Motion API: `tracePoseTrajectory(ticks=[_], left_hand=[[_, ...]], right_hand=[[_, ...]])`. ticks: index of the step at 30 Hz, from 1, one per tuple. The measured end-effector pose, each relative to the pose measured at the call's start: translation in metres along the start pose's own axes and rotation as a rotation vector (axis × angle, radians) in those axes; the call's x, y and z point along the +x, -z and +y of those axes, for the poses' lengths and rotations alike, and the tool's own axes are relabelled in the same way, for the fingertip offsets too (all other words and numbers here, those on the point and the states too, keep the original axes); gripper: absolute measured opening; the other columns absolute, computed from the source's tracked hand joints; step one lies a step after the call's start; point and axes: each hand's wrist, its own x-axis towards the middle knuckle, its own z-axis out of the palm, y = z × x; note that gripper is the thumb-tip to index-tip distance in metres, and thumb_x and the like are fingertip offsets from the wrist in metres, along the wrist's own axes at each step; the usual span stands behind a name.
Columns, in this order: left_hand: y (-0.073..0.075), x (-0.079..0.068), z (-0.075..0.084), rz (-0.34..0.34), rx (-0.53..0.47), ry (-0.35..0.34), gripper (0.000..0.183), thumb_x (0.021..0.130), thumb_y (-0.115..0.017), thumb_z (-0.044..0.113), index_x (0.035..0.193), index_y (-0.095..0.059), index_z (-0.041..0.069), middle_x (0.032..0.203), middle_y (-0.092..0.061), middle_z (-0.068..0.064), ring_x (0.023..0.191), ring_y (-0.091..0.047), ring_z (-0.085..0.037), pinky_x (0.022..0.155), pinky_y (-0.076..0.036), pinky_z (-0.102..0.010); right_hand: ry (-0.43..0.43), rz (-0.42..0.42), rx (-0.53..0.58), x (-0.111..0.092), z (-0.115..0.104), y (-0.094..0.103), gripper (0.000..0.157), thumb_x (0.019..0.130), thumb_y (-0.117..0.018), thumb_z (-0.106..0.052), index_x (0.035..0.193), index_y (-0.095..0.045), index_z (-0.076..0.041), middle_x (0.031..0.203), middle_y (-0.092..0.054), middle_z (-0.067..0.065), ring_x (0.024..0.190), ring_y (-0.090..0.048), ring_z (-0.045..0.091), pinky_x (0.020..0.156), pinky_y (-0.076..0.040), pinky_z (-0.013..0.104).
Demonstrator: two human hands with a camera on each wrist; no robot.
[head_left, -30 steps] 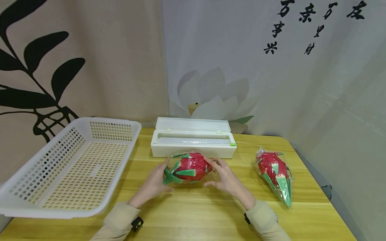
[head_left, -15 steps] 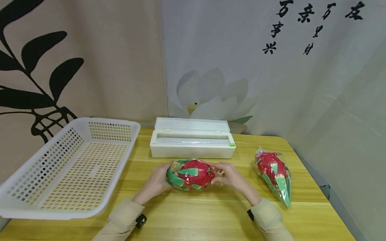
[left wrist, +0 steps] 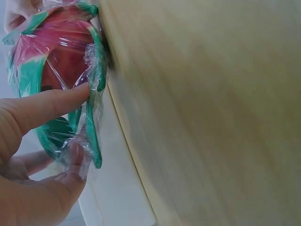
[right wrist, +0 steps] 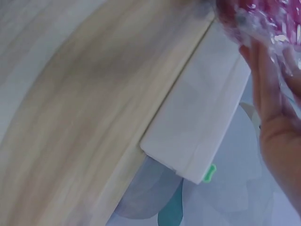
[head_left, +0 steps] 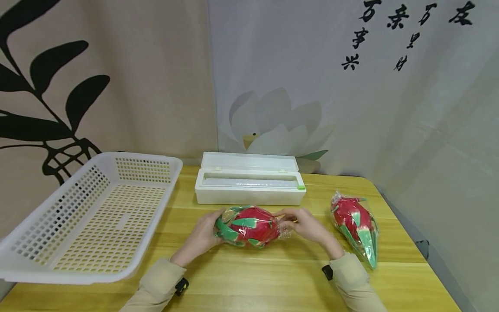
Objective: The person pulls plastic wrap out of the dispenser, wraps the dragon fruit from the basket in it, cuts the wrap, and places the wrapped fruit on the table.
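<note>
A dragon fruit, red with green scales and wrapped in clear plastic, lies sideways between the two hands in the head view. My left hand holds its green left end, thumb and fingers around the wrapped tips, as the left wrist view shows close up. At the other end, my right hand pinches the loose plastic wrap that gathers past the fruit. In the right wrist view its fingers meet the crinkled film. A second wrapped dragon fruit lies on the right of the table, untouched.
Behind the hands stands a white cling film box, lid raised, a roll inside and a green slider at its right end. A large white perforated basket takes up the left side of the wooden table. A printed curtain hangs behind.
The dragon fruit has come slightly nearer the person and turned a little. My right hand has moved from the fruit's side outward to the loose wrap at its right end; the left keeps holding.
</note>
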Motion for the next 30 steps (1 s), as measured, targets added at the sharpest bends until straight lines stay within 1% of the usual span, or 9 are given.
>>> tracePoseTrajectory(ticks=[5,8,11,16,19,21,24,26,30], left_hand=[[0.001,-0.001,0.001,0.008,0.012,-0.006,0.078,0.060,-0.081,-0.009,0.131,-0.051,-0.004,0.120,-0.058,-0.026,0.107,-0.059,-0.037,0.091,-0.053,-0.047],[0.002,-0.002,0.001,0.004,0.016,-0.012,0.077,0.061,-0.081,-0.008,0.132,-0.050,-0.005,0.126,-0.055,-0.026,0.112,-0.057,-0.040,0.094,-0.051,-0.049],[0.002,-0.003,0.001,-0.010,0.020,-0.005,0.078,0.062,-0.080,-0.008,0.134,-0.049,-0.004,0.130,-0.053,-0.026,0.116,-0.055,-0.041,0.095,-0.050,-0.050],[0.003,-0.004,0.001,-0.042,0.015,-0.003,0.080,0.064,-0.074,-0.012,0.138,-0.044,-0.004,0.135,-0.048,-0.028,0.119,-0.052,-0.044,0.094,-0.051,-0.049],[0.003,-0.005,0.000,-0.056,0.018,-0.010,0.081,0.065,-0.070,-0.015,0.140,-0.042,-0.001,0.135,-0.049,-0.026,0.119,-0.053,-0.042,0.094,-0.051,-0.049],[0.003,-0.006,0.000,-0.060,0.023,-0.015,0.080,0.066,-0.070,-0.015,0.140,-0.042,0.001,0.133,-0.051,-0.025,0.117,-0.054,-0.041,0.093,-0.052,-0.049],[0.003,-0.006,0.000,-0.060,0.028,-0.021,0.080,0.067,-0.070,-0.015,0.140,-0.043,0.003,0.129,-0.054,-0.023,0.115,-0.056,-0.040,0.092,-0.052,-0.048],[0.003,-0.006,0.000,-0.060,0.026,-0.022,0.080,0.067,-0.070,-0.015,0.140,-0.044,0.002,0.129,-0.054,-0.024,0.114,-0.056,-0.040,0.091,-0.053,-0.048],[0.002,-0.006,0.000,-0.063,0.027,-0.020,0.079,0.067,-0.071,-0.016,0.139,-0.044,0.002,0.130,-0.053,-0.025,0.115,-0.055,-0.041,0.091,-0.053,-0.048]], right_hand=[[-0.022,0.117,0.004,0.003,0.002,-0.008,0.006,0.085,-0.068,-0.008,0.088,-0.069,-0.004,0.082,-0.073,0.011,0.067,-0.065,0.005,0.059,-0.055,0.020],[-0.031,0.146,-0.015,0.002,0.001,-0.009,0.005,0.085,-0.068,-0.007,0.081,-0.071,-0.005,0.079,-0.072,0.008,0.063,-0.060,0.001,0.056,-0.054,0.020],[-0.020,0.137,-0.037,0.000,0.000,-0.008,0.007,0.087,-0.065,-0.005,0.087,-0.072,-0.004,0.084,-0.073,0.011,0.067,-0.063,0.005,0.059,-0.054,0.020],[-0.049,0.086,-0.041,-0.005,-0.001,-0.004,0.023,0.090,-0.062,-0.012,0.111,-0.068,-0.003,0.105,-0.072,0.013,0.093,-0.068,0.020,0.077,-0.056,0.027],[-0.063,0.117,-0.024,-0.005,-0.002,-0.004,0.032,0.090,-0.065,-0.017,0.119,-0.064,-0.004,0.110,-0.069,0.011,0.095,-0.065,0.021,0.079,-0.056,0.029],[-0.030,0.186,-0.041,-0.004,-0.003,-0.006,0.031,0.087,-0.068,-0.017,0.114,-0.066,-0.004,0.104,-0.070,0.010,0.087,-0.064,0.018,0.072,-0.056,0.027],[0.029,0.313,-0.086,-0.002,-0.007,-0.009,0.016,0.081,-0.073,-0.011,0.096,-0.072,-0.004,0.088,-0.070,0.008,0.069,-0.062,0.014,0.059,-0.054,0.022],[0.053,0.370,-0.124,-0.001,-0.011,-0.011,0.008,0.080,-0.073,-0.006,0.088,-0.074,-0.004,0.083,-0.071,0.007,0.065,-0.064,0.014,0.056,-0.053,0.018],[0.017,0.370,-0.162,0.000,-0.020,-0.015,0.008,0.084,-0.069,-0.004,0.090,-0.075,-0.002,0.088,-0.073,0.012,0.075,-0.070,0.020,0.060,-0.055,0.014]])
